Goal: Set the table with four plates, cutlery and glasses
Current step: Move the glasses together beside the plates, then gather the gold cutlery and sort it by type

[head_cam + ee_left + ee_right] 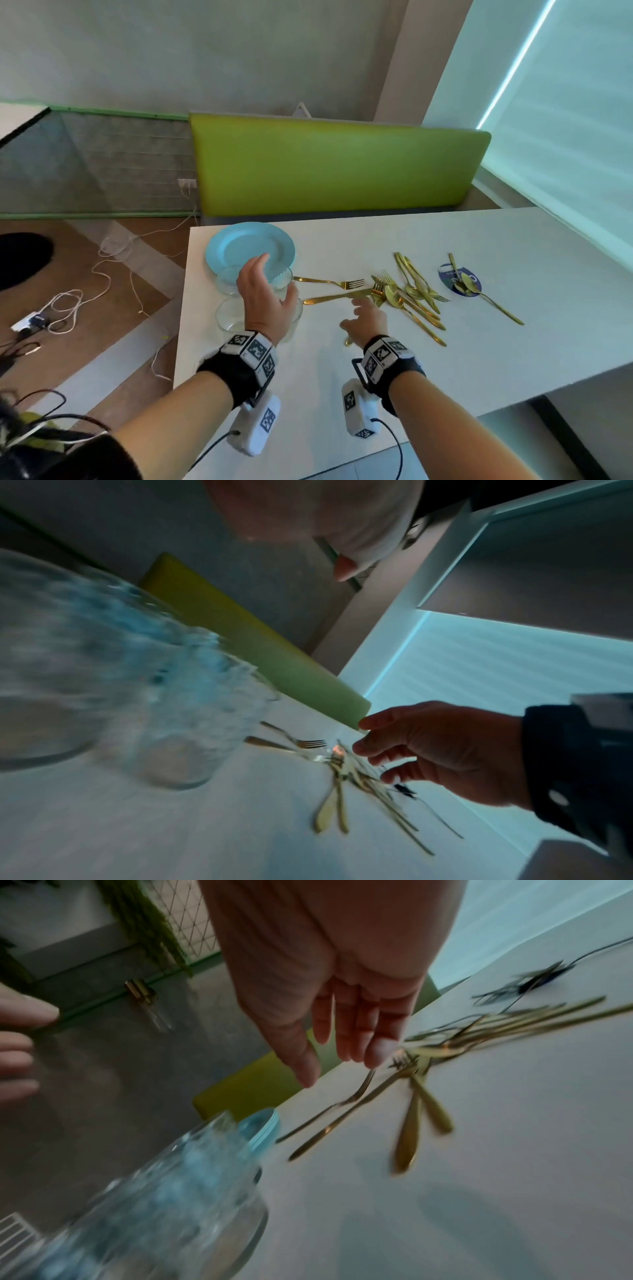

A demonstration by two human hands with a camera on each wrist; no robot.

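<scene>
A stack of light blue plates [250, 248] [264, 1127] sits at the table's far left corner. Clear glasses [228, 313] [178, 723] [164, 1204] stand grouped just in front of it. My left hand [272, 279] [308, 509] hovers over the glasses with relaxed fingers and holds nothing. A gold fork [330, 282] and knife [337, 296] lie apart from the gold cutlery pile [414, 296] [342, 777] [452, 1045]. My right hand [356, 313] [428, 750] [342, 1042] hangs empty, fingers spread, just above the knife near the pile's left end.
A round blue coaster [459, 279] with spoons across it lies right of the pile on the white table [376, 370]. A green bench back [335, 168] runs behind the table. Cables and a power strip [30, 323] lie on the floor at left.
</scene>
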